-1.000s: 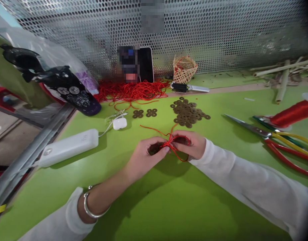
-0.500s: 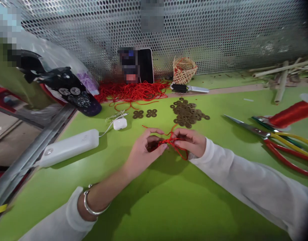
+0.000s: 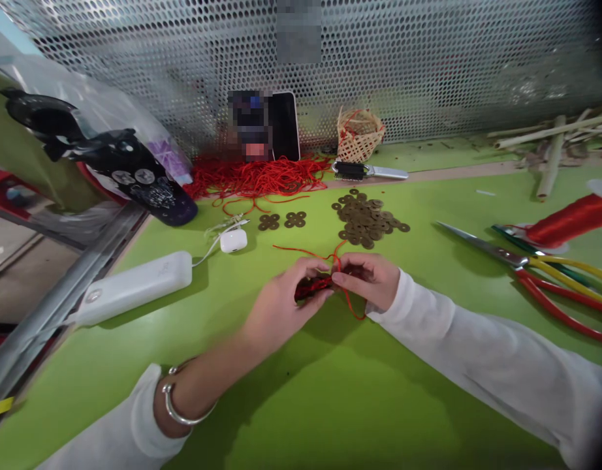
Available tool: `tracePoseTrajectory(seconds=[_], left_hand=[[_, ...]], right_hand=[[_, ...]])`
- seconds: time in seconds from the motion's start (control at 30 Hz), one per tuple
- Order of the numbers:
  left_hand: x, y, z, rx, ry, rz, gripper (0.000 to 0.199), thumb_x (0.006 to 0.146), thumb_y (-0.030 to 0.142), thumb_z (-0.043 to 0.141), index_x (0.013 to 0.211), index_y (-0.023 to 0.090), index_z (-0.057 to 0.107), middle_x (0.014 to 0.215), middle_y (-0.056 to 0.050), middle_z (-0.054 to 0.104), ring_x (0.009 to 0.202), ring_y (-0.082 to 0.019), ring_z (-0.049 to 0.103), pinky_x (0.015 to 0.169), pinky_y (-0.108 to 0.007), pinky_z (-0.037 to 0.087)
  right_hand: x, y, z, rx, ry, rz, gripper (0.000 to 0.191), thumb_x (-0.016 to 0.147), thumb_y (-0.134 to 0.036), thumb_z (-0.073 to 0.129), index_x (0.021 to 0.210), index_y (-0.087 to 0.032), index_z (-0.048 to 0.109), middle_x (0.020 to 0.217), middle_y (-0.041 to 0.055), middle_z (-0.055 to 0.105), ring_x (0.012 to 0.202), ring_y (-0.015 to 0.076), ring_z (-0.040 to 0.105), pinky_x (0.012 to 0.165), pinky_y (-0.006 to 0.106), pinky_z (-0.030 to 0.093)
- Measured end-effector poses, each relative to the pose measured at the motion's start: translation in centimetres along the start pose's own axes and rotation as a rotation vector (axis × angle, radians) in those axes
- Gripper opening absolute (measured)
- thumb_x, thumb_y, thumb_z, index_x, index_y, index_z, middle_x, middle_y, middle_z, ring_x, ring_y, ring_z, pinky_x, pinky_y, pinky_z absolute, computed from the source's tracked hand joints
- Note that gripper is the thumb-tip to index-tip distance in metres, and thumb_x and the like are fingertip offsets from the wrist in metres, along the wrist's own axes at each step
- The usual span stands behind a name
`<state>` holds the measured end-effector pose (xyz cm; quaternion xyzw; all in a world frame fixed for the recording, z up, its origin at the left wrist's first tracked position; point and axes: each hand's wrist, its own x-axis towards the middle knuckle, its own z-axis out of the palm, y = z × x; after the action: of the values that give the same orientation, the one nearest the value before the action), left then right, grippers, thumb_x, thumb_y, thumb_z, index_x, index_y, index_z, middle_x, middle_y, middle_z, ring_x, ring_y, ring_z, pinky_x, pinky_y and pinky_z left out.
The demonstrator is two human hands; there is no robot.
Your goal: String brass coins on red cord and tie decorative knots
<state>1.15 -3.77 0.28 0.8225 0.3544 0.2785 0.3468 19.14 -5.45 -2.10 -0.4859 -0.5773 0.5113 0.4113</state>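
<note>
Between my two hands is a red cord point(image 3: 348, 301) with its loose ends trailing out, one to the upper left and one looping down. My left hand point(image 3: 286, 297) is closed around a dark piece wrapped in red cord point(image 3: 313, 285); the fingers cover most of it. From the other side my right hand point(image 3: 367, 277) pinches the cord and the edge of this piece with thumb and forefinger. Just beyond lie a heap of bronze-coloured coins with holes point(image 3: 364, 219) and two small four-coin clusters point(image 3: 269, 222).
Red cords point(image 3: 262, 176) are heaped along the back near a phone point(image 3: 284, 127), a hairbrush point(image 3: 369, 172) and a woven basket point(image 3: 360, 137). At right lie scissors point(image 3: 509, 256) and a red thread spool point(image 3: 570, 222). A white power bank point(image 3: 139, 287) and earbud case point(image 3: 233, 241) are at left.
The cord loops around the piece have drawn in, and the end at upper left now stretches out longer. Both hands have shifted slightly, the left tilting so the wrapped piece shows more.
</note>
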Motion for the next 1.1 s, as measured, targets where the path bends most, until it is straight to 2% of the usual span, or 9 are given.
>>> tracePoseTrajectory(seconds=[0.23,0.47,0.7,0.87,1.0,1.1], left_hand=[[0.04,-0.38,-0.3,0.247,0.102,0.223,0.019,0.081,0.022,0.059,0.1,0.02,0.058,0.091,-0.002,0.068,0.085,-0.014,0.063,0.078,-0.027,0.051],[0.2,-0.6,-0.62,0.385,0.126,0.395,0.018,0.083,0.028,0.059,0.099,0.019,0.059,0.09,-0.003,0.07,0.081,-0.015,0.064,0.076,-0.027,0.05],[0.19,-0.46,-0.8,0.507,0.166,0.419,0.018,0.081,0.034,0.059,0.089,0.018,0.061,0.08,-0.003,0.071,0.071,-0.015,0.064,0.069,-0.028,0.048],[0.12,-0.43,-0.78,0.493,0.171,0.458,0.019,0.081,0.031,0.062,0.094,0.018,0.059,0.082,-0.003,0.071,0.071,-0.015,0.064,0.069,-0.027,0.047],[0.02,-0.37,-0.79,0.478,0.185,0.406,0.024,0.079,0.033,0.064,0.097,0.017,0.06,0.083,-0.004,0.07,0.072,-0.016,0.063,0.07,-0.027,0.047],[-0.03,-0.22,-0.84,0.459,0.204,0.39,0.02,0.078,0.03,0.064,0.093,0.017,0.06,0.081,-0.004,0.07,0.072,-0.015,0.063,0.069,-0.027,0.047]], right_hand=[[0.12,-0.06,-0.14,0.046,0.0,0.021,0.039,0.07,-0.055,0.061,0.065,-0.017,0.056,0.054,-0.0014,0.051,0.048,0.0089,0.043,0.045,0.023,0.034],[0.21,-0.39,-0.12,0.089,0.001,0.032,0.034,0.068,-0.05,0.064,0.063,-0.017,0.057,0.053,-0.0011,0.053,0.048,0.0089,0.045,0.046,0.022,0.035],[0.04,-0.38,-0.13,0.04,-0.008,-0.01,0.034,0.07,-0.05,0.062,0.066,-0.017,0.057,0.056,-0.0003,0.054,0.05,0.0095,0.044,0.047,0.023,0.035],[-0.13,-0.2,-0.18,-0.006,-0.031,-0.031,0.031,0.071,-0.048,0.062,0.069,-0.017,0.057,0.055,-0.0018,0.048,0.049,0.0094,0.041,0.046,0.023,0.032],[-0.05,-0.07,-0.34,0.027,-0.005,-0.013,0.033,0.071,-0.049,0.061,0.069,-0.017,0.057,0.056,-0.001,0.049,0.049,0.0097,0.043,0.046,0.024,0.035],[0.02,-0.32,-0.46,0.073,0.015,-0.012,0.033,0.07,-0.048,0.063,0.066,-0.017,0.056,0.056,-0.0005,0.051,0.049,0.0095,0.044,0.046,0.023,0.036]])
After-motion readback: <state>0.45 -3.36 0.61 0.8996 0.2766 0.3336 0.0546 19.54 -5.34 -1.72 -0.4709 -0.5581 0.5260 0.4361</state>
